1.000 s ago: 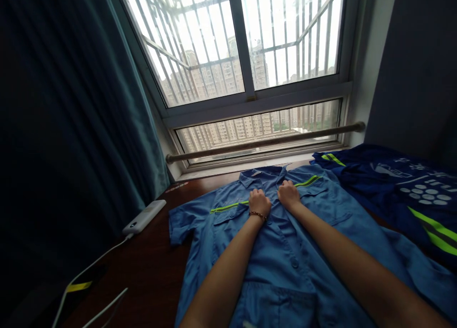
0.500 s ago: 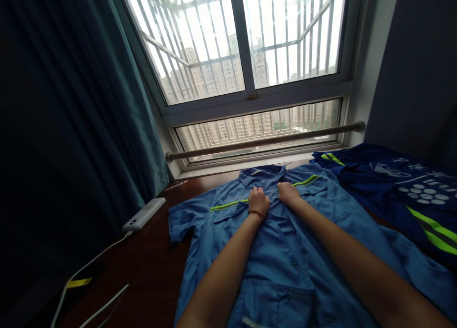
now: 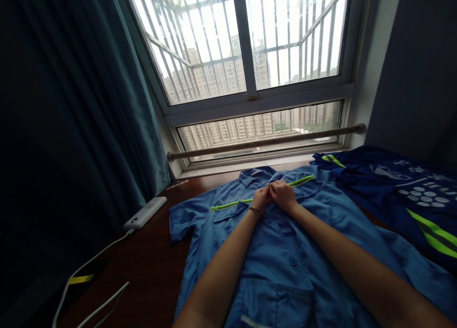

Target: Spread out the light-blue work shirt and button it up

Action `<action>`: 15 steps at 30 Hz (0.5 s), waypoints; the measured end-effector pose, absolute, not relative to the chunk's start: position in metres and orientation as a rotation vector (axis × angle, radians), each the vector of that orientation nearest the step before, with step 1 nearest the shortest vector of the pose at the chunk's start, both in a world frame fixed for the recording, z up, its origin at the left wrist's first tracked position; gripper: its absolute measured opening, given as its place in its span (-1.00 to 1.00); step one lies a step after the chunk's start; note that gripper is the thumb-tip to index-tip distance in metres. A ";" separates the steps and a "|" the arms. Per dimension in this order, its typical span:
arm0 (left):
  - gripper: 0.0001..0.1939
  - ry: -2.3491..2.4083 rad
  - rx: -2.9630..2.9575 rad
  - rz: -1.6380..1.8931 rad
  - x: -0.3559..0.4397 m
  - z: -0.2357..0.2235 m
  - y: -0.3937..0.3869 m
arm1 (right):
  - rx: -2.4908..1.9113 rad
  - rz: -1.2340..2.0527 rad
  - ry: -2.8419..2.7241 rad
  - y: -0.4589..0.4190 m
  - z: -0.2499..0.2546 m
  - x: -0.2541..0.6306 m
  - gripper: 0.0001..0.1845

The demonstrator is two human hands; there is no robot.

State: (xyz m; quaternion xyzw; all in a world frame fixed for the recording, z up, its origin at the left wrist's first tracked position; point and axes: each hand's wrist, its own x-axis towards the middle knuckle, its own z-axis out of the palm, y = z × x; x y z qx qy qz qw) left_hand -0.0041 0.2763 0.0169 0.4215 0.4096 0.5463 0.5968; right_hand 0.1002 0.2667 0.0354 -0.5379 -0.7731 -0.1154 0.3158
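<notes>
A blue short-sleeved work shirt (image 3: 203,252) with yellow-green reflective stripes lies spread face up, its collar toward the window. My left hand (image 3: 261,198), a bracelet at its wrist, is closed on the front edge of the shirt below the collar. Right beside it, my right hand (image 3: 283,195) is closed on the other front edge, and the fingers of both hands meet at the placket. Whether a button is between the fingertips is hidden. Lower on the front a dark button (image 3: 293,261) shows.
A dark blue garment (image 3: 378,175) with white print and bright stripes lies to the right. On the brown wooden surface (image 3: 143,266) at left sit a white power bank (image 3: 145,213) and its white cable (image 3: 94,257). A rail (image 3: 264,143) crosses before the window; a curtain (image 3: 139,128) hangs left.
My right hand has moved left, bringing its shirt edge over to my left hand. The hands were apart before and now touch. My left hand has shifted only slightly.
</notes>
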 end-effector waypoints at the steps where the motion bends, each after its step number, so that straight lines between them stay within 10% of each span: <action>1: -0.79 0.923 0.946 1.251 -0.008 0.017 0.277 | -1.366 -0.316 -2.073 0.265 0.034 0.098 -0.75; 15: -0.92 0.749 0.702 1.135 -0.020 0.022 0.278 | -1.085 -0.081 -1.951 0.272 0.033 0.102 -0.85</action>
